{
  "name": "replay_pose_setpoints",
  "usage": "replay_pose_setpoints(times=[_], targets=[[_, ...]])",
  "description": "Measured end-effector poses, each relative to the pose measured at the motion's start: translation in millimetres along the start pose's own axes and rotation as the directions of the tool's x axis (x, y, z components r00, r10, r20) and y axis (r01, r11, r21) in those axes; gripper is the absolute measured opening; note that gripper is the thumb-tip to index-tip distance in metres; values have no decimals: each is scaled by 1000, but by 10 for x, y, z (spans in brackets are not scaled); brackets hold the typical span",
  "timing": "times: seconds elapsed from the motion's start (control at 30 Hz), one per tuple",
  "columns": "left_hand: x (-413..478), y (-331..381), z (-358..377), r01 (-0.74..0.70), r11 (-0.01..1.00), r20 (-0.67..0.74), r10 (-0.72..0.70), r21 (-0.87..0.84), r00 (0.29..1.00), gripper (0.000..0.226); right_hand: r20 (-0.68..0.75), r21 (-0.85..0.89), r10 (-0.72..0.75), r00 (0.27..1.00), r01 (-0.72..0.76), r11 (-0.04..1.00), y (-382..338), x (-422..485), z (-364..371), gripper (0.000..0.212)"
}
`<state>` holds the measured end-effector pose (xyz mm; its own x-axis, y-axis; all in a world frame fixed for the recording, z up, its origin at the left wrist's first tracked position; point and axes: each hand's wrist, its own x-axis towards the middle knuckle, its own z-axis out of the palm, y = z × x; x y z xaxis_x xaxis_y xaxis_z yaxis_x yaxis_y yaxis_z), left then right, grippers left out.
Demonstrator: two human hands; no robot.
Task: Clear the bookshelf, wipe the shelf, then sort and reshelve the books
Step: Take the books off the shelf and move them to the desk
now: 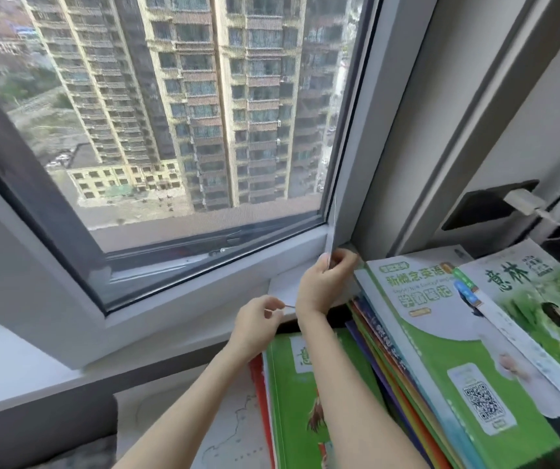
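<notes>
Our right hand (323,286) pinches the bottom edge of a thin grey volume (332,228), which stands on end against the window frame (349,184). Our left hand (259,320) pinches a small sliver (288,306), perhaps a page edge, though it is too fine to tell. We should draw the volume straight toward us, supporting it low so it neither bends nor slips. It looks slim, flexible and edge-on. The slanted book stack (441,350) lies just beside it, and a green book (300,384) lies beneath our wrists.

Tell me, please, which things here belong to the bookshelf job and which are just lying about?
Job: thin upright book pinched by right hand; leaning green books; flat green book.
Lying about: charger in wall socket; sliver in left hand.
</notes>
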<state>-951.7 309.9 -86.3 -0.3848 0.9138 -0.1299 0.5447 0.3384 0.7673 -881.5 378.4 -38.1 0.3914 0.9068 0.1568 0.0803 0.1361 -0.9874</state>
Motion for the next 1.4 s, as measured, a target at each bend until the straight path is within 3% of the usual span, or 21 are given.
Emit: replay_pose_setpoints(times=[0.1,0.17,0.43,0.63,0.73,0.87,1.0,1.17,1.27,1.4], targets=[[-67,34,-62,-18,999,-21,18,-28,1000,18,132,-105,66,989,-53,993,-71,4,-211,37],[-151,104,-110,-45,998,-41,43,-50,998,18,194,-175,70,978,-36,984,-149,-39,-412,45],[-704,912,-152,-252,949,-95,237,-188,967,11,318,-183,57,946,3,983,-812,-215,-1581,15],[-1739,1726,222,-441,799,-29,472,-409,881,5,406,-196,60,912,23,980,-1263,-527,-3112,16],[-2421,2060,488,-552,703,13,623,-449,782,3,419,-225,110,901,-14,974,-1299,-808,-3921,20],[-3310,2456,942,-674,542,117,815,-502,568,5,324,-294,163,932,-64,954,-1192,-1153,-4966,20],[-4135,2771,1596,-710,441,210,895,-549,393,4,183,-302,229,956,-167,939,-1079,-1467,-6100,17],[-5317,3121,2495,-690,421,322,905,-589,278,7,-54,-262,275,960,-279,924,-957,-1980,-7613,13],[-6020,3293,3014,-693,374,376,913,-616,159,8,-191,-243,311,931,-352,904,-823,-2367,-8454,16],[-6900,3460,3634,-675,318,454,891,-665,-27,8,-445,-98,373,814,-459,883,-715,-2948,-9377,14]])
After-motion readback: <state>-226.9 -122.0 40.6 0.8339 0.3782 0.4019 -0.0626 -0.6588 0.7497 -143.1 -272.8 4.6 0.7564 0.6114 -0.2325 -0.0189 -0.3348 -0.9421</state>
